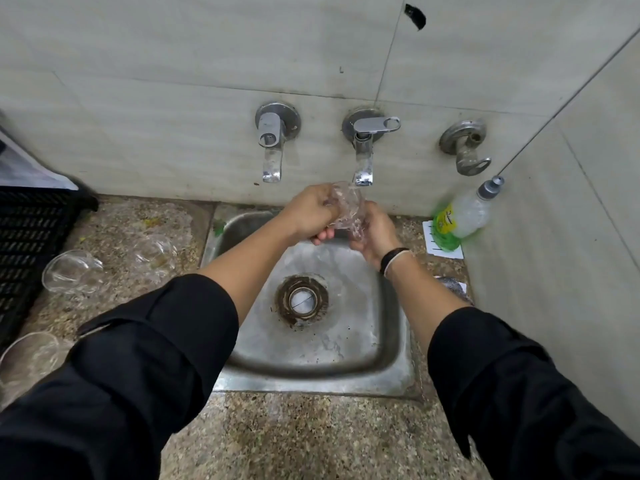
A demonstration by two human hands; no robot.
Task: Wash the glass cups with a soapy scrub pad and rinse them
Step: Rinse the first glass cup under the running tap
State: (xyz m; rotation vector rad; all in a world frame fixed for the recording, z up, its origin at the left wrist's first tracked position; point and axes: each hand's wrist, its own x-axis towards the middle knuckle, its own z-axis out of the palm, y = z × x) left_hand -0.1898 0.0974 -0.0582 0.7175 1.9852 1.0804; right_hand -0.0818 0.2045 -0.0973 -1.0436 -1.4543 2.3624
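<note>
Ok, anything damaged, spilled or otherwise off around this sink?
The sink drain is ringed with rust and dark specks. The wall tile has a dark hole up top. The soap bottle leans against the side wall. Both hands hold the glass cup under the middle tap; nothing looks spilled.

Grey tiled walls (pixel 173 81) behind a speckled granite counter (pixel 294 438).

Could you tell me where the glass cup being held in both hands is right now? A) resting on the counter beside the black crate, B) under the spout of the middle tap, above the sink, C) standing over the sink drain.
B: both the left hand and the right hand grip the glass cup just below the middle tap, over the sink.
</note>
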